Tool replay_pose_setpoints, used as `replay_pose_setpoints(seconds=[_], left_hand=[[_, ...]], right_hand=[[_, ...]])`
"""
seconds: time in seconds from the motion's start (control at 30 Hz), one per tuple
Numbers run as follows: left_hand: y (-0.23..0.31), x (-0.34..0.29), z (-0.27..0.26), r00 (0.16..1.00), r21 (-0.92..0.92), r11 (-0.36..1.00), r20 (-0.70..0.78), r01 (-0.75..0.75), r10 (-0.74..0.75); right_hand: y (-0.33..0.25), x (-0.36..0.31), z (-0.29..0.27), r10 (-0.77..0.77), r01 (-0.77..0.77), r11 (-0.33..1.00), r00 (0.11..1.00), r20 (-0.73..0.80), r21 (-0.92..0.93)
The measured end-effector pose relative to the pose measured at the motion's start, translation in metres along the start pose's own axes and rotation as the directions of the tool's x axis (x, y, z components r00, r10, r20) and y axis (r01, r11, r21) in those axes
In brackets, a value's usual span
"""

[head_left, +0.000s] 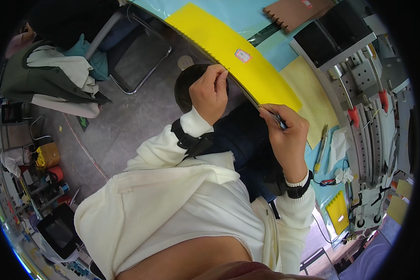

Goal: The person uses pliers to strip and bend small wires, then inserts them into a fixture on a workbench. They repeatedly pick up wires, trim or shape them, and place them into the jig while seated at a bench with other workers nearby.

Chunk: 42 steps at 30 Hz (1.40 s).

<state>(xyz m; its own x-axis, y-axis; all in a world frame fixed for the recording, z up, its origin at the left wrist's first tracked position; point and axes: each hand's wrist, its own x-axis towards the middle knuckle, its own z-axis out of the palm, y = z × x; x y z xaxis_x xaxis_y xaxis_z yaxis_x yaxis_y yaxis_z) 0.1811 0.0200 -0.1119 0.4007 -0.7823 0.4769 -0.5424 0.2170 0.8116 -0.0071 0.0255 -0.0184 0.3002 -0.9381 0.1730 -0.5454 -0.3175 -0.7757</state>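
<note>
- Grey floor (135, 109) spreads left of and beneath the left hand, with one green arrow marking (83, 122) on it.
- One metal-framed chair (142, 58) stands beyond and left of the left hand; one green-and-cream jacket (30, 91) hangs farther left.
- One light blue tabletop (238, 17) lies ahead of both hands.
- One large yellow sheet (217, 37), bearing one white-and-red sticker (242, 55), lies on it just beyond the hands, its near edge finely toothed.
- Two bare hands work at that edge: the left hand (210, 92) has thumb and finger pinched together there, though what lies between them cannot be told; the right hand (287, 130) grips one thin metallic tool (280, 122), partly hidden, its fingertips at the edge.
- Two black wristbands (191, 140), one per wrist.
- Right of the right hand: one yellow-banded pen-shaped tool (321, 149), two crumpled white tissues (338, 147), one small notched yellow card (337, 212).
- Farther right and beyond: two red-tipped toggle clamps (353, 118), one black box (333, 32), one notched brown sheet (294, 11).
</note>
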Motion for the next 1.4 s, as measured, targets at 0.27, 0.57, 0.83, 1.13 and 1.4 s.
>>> replay_pose_setpoints(seconds=[0.27,0.57,0.83,1.13,1.4], left_hand=[[0.001,0.001,0.0,0.995,0.09,0.991,-0.009,-0.095,0.096],[-0.003,-0.004,0.005,1.0,-0.044,0.999,-0.002,0.011,-0.011],[0.004,0.008,-0.019,0.997,-0.158,0.984,0.0,0.082,-0.083],[0.074,0.032,-0.024,0.998,-0.644,0.763,0.015,0.052,-0.056],[0.212,0.0,0.011,0.153,-0.234,0.071,0.807,0.97,0.571]], right_hand=[[-0.009,0.019,0.043,-0.18,0.183,0.978,0.983,0.044,-0.101],[-0.012,0.032,0.06,-0.242,0.298,0.883,0.951,0.193,-0.363],[-0.003,-0.021,-0.01,-0.029,0.038,0.978,0.999,-0.045,0.205],[0.015,-0.114,-0.071,0.271,-0.27,0.948,0.962,0.021,0.169],[0.03,-0.187,-0.126,0.393,-0.282,0.912,0.809,-0.438,0.296]])
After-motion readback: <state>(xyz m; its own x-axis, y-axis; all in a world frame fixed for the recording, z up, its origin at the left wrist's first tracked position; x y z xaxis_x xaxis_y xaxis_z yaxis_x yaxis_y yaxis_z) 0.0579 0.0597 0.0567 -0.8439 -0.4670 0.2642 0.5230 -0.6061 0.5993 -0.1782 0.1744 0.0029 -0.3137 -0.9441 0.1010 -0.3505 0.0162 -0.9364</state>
